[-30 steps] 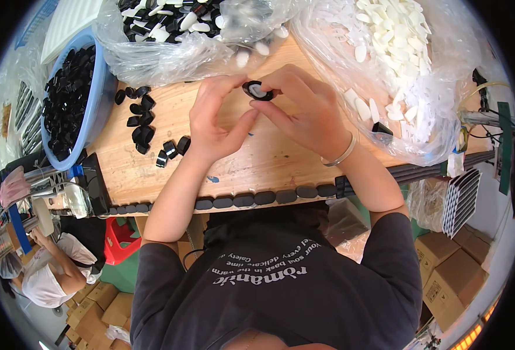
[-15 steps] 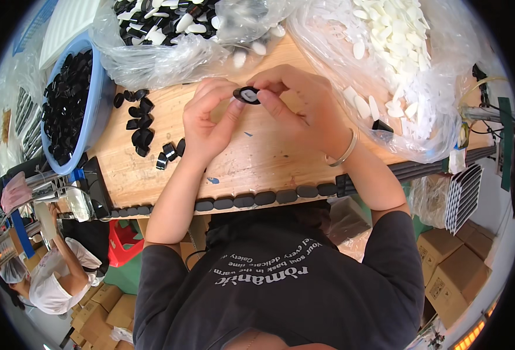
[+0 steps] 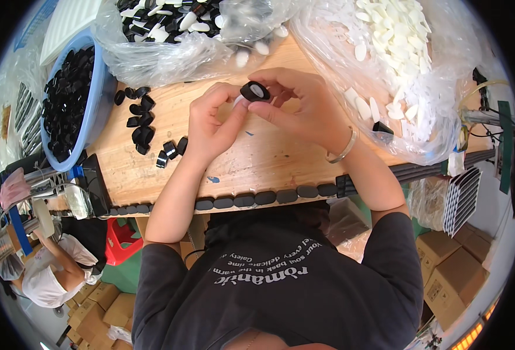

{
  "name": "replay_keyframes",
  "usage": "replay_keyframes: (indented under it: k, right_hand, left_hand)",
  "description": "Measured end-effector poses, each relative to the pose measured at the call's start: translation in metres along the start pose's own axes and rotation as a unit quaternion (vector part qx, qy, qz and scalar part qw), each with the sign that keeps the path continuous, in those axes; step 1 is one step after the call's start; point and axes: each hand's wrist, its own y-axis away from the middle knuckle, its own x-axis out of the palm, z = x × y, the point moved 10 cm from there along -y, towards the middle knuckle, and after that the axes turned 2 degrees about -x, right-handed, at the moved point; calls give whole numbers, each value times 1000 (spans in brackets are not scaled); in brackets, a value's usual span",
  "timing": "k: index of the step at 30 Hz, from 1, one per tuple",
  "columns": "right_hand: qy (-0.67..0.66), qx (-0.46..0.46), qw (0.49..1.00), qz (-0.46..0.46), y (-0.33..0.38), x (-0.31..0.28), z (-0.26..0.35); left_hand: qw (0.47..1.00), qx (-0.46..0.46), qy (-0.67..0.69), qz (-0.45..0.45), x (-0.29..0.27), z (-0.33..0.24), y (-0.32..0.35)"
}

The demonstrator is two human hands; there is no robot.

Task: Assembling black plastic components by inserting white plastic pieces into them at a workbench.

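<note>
My right hand (image 3: 289, 102) pinches a black oval cap (image 3: 255, 90) above the wooden table, its opening facing up with something whitish inside. Close against it, the fingers of my left hand (image 3: 215, 116) are closed, and a bit of a white piece (image 3: 238, 100) shows at the thumb tip. The fingers partly hide that piece. Several loose black caps (image 3: 142, 136) lie on the table to the left of my left hand. To the right of my right hand, white oval pieces (image 3: 362, 108) lie on a clear plastic bag.
A blue basin (image 3: 98, 105) of black caps stands at the left. Beyond my hands, a clear bag (image 3: 152, 61) holds mixed black and white pieces. White ovals (image 3: 395, 35) are heaped at the far right. Dark oval pieces (image 3: 244, 200) line the near table edge. Another person (image 3: 59, 271) works at left.
The black cap has tilted so its opening shows more, and it has moved slightly right, now in my right fingers. A white piece has come into view at my left fingertips.
</note>
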Motion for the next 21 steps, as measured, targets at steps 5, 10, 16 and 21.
replay_keyframes:
  k: [5,10,16,21]
  right_hand:
    - [-35,95,994,35,2,8,-26]
    - [-152,127,980,37,2,16,-36]
    - [-196,167,963,76,2,19,-32]
    - [-104,102,988,47,2,12,-20]
  left_hand:
    - [988,-115,102,29,10,20,4]
    - [974,-149,166,41,13,22,7]
    - [930,-189,302,91,20,29,11]
    - [928,-173,312,106,25,26,11]
